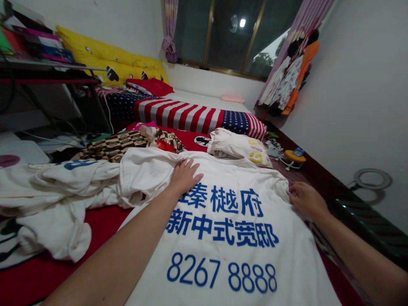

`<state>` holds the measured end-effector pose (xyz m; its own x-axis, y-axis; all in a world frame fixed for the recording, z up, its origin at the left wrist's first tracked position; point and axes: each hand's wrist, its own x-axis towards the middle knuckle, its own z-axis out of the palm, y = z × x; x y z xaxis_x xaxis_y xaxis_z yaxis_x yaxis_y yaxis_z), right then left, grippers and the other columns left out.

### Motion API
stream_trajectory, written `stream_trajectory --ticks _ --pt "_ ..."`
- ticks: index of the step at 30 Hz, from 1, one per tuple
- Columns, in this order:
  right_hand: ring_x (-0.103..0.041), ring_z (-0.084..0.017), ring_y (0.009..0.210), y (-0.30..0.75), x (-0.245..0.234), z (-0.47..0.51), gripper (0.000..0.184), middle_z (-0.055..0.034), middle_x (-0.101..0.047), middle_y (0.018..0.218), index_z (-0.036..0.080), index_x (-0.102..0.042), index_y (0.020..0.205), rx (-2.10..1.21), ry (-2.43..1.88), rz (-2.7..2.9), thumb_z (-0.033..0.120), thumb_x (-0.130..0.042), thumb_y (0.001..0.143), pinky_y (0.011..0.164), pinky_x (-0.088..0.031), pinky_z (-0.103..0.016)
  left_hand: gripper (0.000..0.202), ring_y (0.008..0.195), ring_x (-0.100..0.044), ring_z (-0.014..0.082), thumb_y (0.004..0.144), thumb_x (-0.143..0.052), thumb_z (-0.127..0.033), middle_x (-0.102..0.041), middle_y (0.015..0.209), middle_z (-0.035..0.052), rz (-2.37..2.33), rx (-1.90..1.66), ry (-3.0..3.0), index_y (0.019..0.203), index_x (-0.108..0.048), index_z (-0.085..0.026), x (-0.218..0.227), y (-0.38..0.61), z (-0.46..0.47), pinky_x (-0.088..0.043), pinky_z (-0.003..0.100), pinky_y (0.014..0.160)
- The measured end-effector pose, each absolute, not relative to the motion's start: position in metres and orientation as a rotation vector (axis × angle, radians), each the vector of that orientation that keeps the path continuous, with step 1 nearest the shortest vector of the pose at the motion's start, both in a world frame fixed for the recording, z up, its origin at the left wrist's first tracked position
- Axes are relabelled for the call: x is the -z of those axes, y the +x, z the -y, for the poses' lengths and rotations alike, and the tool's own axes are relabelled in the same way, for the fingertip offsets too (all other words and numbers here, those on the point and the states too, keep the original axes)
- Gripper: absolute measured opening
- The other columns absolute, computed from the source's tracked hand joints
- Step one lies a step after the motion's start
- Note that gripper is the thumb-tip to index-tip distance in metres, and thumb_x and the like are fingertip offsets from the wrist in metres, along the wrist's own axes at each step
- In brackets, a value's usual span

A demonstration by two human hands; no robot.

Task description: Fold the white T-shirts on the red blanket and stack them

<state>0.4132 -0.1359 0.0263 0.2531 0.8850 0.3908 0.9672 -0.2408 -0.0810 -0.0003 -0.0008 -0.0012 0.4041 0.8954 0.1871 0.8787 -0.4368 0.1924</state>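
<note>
A white T-shirt (223, 238) with blue printed characters and numbers lies spread flat on the red bed cover (41, 276) in front of me. My left hand (185, 175) rests palm down on the shirt near its upper left, fingers spread. My right hand (304, 197) pinches the shirt's right shoulder edge between its fingers.
More white garments (60, 191) lie crumpled at the left, a checkered cloth (124, 144) and a folded white shirt (239, 146) beyond. A striped flag-pattern blanket (191, 114) covers the far bed. A dark shelf (47, 72) stands left; hanging clothes (290, 80) and a wall are at the right.
</note>
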Motion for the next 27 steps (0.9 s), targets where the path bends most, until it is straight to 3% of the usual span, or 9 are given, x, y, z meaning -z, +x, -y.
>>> stream_trajectory --ticks 5,7,13,17,19,21,23,27 --pt "-0.06 -0.026 0.07 0.415 -0.058 0.145 0.031 -0.0092 -0.065 0.074 0.022 -0.058 0.072 0.287 -2.288 1.313 0.052 -0.054 0.067 0.065 -0.044 -0.037 0.057 0.142 -0.027 0.0304 0.093 -0.036 -0.052 -0.032 0.155 0.0092 -1.623 -0.412 2.561 0.142 -0.043 -0.024 -0.001 0.0 0.003 -0.027 0.051 0.112" --pt "-0.06 -0.028 0.072 0.431 -0.067 0.148 0.036 -0.011 -0.065 0.076 0.021 -0.058 0.073 0.321 -2.247 1.124 0.056 -0.055 0.065 0.065 -0.045 -0.039 0.057 0.142 -0.027 0.0304 0.093 -0.036 -0.052 -0.032 0.154 0.0095 -1.622 -0.413 2.563 0.142 -0.043 -0.024 -0.001 0.0 0.003 -0.026 0.05 0.112" --pt "-0.063 -0.036 0.083 0.461 -0.069 0.159 0.037 -0.0205 -0.067 0.091 0.017 -0.065 0.09 0.366 -2.178 0.864 0.042 -0.056 0.064 0.075 -0.05 -0.046 0.057 0.142 -0.026 0.0293 0.093 -0.035 -0.053 -0.031 0.155 0.0085 -1.626 -0.406 2.557 0.142 -0.042 -0.025 0.0 0.0 0.002 -0.025 0.05 0.113" --pt "-0.055 -0.044 0.108 0.44 -0.065 0.151 0.04 -0.0242 -0.063 0.109 0.014 -0.067 0.1 0.475 -2.289 1.041 0.028 -0.048 0.067 0.088 -0.046 -0.053 0.057 0.143 -0.025 0.0286 0.093 -0.035 -0.054 -0.03 0.155 0.0079 -1.628 -0.397 2.546 0.142 -0.041 -0.026 0.0 0.0 0.002 -0.024 0.049 0.113" --pt "-0.05 -0.041 0.118 0.411 -0.064 0.141 0.039 -0.0225 -0.06 0.118 0.013 -0.067 0.099 0.578 -2.186 1.247 0.025 -0.047 0.07 0.097 -0.042 -0.053 0.057 0.143 -0.024 0.0283 0.093 -0.036 -0.054 -0.03 0.155 0.0075 -1.631 -0.39 2.546 0.142 -0.041 -0.026 0.0 0.0 0.001 -0.024 0.048 0.113" --pt "-0.051 -0.034 0.12 0.37 -0.062 0.129 0.035 -0.0193 -0.058 0.124 0.012 -0.068 0.098 0.544 -1.992 1.487 0.029 -0.048 0.075 0.104 -0.039 -0.048 0.057 0.143 -0.024 0.0288 0.093 -0.035 -0.054 -0.031 0.155 0.0077 -1.63 -0.389 2.553 0.142 -0.041 -0.026 0.0 -0.001 0.001 -0.023 0.048 0.113" --pt "-0.05 -0.03 0.124 0.325 -0.056 0.121 0.039 -0.0151 -0.053 0.135 0.017 -0.064 0.111 0.323 -1.81 1.733 0.038 -0.049 0.082 0.104 -0.039 -0.047 0.058 0.143 -0.025 0.0294 0.093 -0.034 -0.054 -0.03 0.155 0.0085 -1.625 -0.391 2.565 0.143 -0.041 -0.025 0.0 -0.001 0.001 -0.024 0.049 0.113" --pt "-0.035 -0.028 0.138 0.277 -0.031 0.116 0.059 -0.0108 -0.036 0.152 0.023 -0.042 0.142 -0.07 -1.767 2.13 0.053 -0.041 0.091 0.111 -0.03 -0.052 0.059 0.143 -0.025 0.0286 0.093 -0.034 -0.054 -0.03 0.156 0.0084 -1.626 -0.383 2.573 0.144 -0.04 -0.025 0.0 -0.001 0.002 -0.025 0.048 0.113"
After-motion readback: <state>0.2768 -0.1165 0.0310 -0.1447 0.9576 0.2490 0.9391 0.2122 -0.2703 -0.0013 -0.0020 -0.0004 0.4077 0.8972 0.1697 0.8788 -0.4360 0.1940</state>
